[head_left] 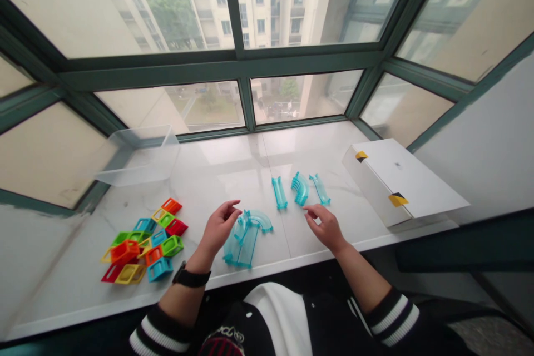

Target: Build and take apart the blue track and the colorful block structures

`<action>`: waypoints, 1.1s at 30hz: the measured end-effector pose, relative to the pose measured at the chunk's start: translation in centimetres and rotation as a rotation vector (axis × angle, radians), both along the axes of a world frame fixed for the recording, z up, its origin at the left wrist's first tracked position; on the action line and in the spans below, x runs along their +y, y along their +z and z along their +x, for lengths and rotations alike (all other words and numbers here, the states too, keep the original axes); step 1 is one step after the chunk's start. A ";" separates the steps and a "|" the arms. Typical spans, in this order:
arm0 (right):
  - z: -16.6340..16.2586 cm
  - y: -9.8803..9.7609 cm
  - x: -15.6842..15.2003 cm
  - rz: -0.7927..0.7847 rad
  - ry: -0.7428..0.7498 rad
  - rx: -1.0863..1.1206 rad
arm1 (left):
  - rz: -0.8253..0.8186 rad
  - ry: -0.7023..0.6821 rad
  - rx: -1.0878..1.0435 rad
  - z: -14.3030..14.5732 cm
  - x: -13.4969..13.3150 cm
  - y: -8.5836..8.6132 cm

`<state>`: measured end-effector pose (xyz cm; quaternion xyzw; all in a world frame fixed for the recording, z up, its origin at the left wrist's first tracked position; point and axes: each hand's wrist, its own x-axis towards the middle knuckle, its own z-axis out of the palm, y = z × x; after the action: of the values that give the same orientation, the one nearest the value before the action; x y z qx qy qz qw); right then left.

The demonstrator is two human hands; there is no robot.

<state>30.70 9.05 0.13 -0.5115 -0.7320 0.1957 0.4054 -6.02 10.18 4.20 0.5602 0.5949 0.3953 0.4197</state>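
Note:
Clear teal plastic track pieces lie in front of me. My left hand hovers at the left edge of a loose pile of them, thumb and forefinger a little apart with nothing visible between. Within that pile a curved track piece rests near flat or straight pieces, partly overlapping. My right hand is just below a stack of curved track pieces, its fingers loosely bent and apart, apparently holding nothing. Either side of the stack lie a straight track piece and another narrow track piece.
Colourful plastic blocks are heaped at the left. A clear plastic bin stands behind them. On the right sits a white box with yellow-and-black tape. Green-framed windows border the white marbled sill.

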 end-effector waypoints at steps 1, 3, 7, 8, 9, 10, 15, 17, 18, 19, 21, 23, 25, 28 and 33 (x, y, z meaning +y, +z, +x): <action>-0.4 -0.1 -0.2 -0.027 0.040 -0.008 | -0.002 0.041 0.034 -1.5 -0.8 -0.5; -1.5 -0.4 -0.4 -0.086 0.119 -0.023 | -0.024 0.122 0.089 -4.0 -2.5 -1.6; -3.7 -1.1 -0.8 -0.200 0.257 -0.057 | -0.086 0.220 0.161 -6.4 -5.6 -3.7; -4.2 -1.2 -0.9 -0.227 0.287 -0.070 | -0.102 0.223 0.173 -6.5 -6.2 -4.2; -4.8 -1.4 -1.1 -0.250 0.313 -0.082 | -0.119 0.218 0.180 -6.4 -6.7 -4.7; -5.3 -1.5 -1.2 -0.270 0.338 -0.092 | -0.137 0.204 0.183 -6.1 -7.1 -5.2; -7.2 -1.7 -2.3 -0.336 0.421 -0.118 | -0.170 0.146 0.224 -4.5 -7.4 -7.4; -7.7 -1.9 -2.8 -0.345 0.436 -0.127 | -0.157 0.147 0.288 -4.2 -6.9 -7.7; -7.9 -2.0 -3.1 -0.348 0.440 -0.129 | -0.156 0.137 0.317 -4.1 -6.5 -7.7; -8.0 -2.2 -3.3 -0.351 0.444 -0.132 | -0.160 0.119 0.337 -4.1 -6.2 -7.6; -8.1 -2.6 -3.7 -0.361 0.448 -0.136 | -0.169 0.081 0.350 -4.0 -5.8 -7.5; -8.2 -2.9 -3.9 -0.372 0.450 -0.142 | -0.179 0.064 0.335 -3.9 -5.6 -7.4; -8.3 -3.1 -4.0 -0.380 0.453 -0.147 | -0.196 0.064 0.308 -3.9 -5.6 -7.5; -8.3 -3.1 -3.9 -0.387 0.459 -0.155 | -0.235 0.072 0.260 -4.0 -5.8 -7.6; -8.6 -2.9 -4.0 -0.385 0.451 -0.176 | -0.377 0.141 0.102 -4.2 -6.1 -6.9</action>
<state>22.15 5.09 -2.79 -0.4183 -0.8088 0.3708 0.1826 -10.18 4.08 -2.70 0.4480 0.7164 0.2767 0.4577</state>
